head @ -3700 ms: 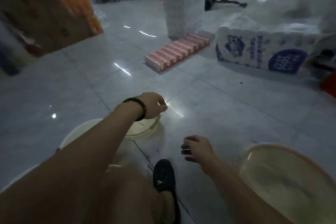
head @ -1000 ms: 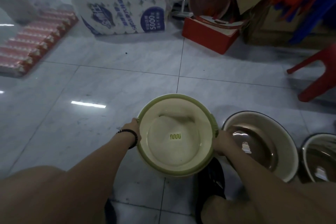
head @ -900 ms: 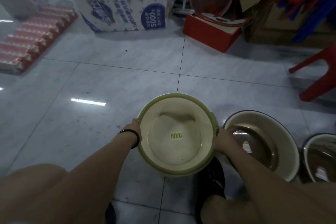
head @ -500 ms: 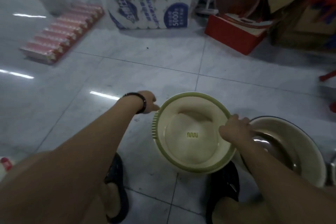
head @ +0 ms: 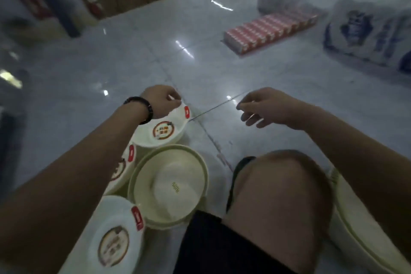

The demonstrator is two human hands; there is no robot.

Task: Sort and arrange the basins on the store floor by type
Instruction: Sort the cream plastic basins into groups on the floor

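Head view. The left hand is closed over the far rim of a white basin that carries a round label. The bowl extends from that grip back toward the person and appears tilted. Whether it is lifted or resting on the floor cannot be told. Just beyond its near edge lies a green-rimmed basin. A second white basin and a third white basin lie nearer still, along the left forearm. The right hand hangs loose and empty, well apart to the right of the grip.

The gripped basin is judged to be thin plastic: light, fairly stiff, smooth, and slightly flexible at the rim. The rim is judged the proper hold, and the opposite rim is free for the right hand.
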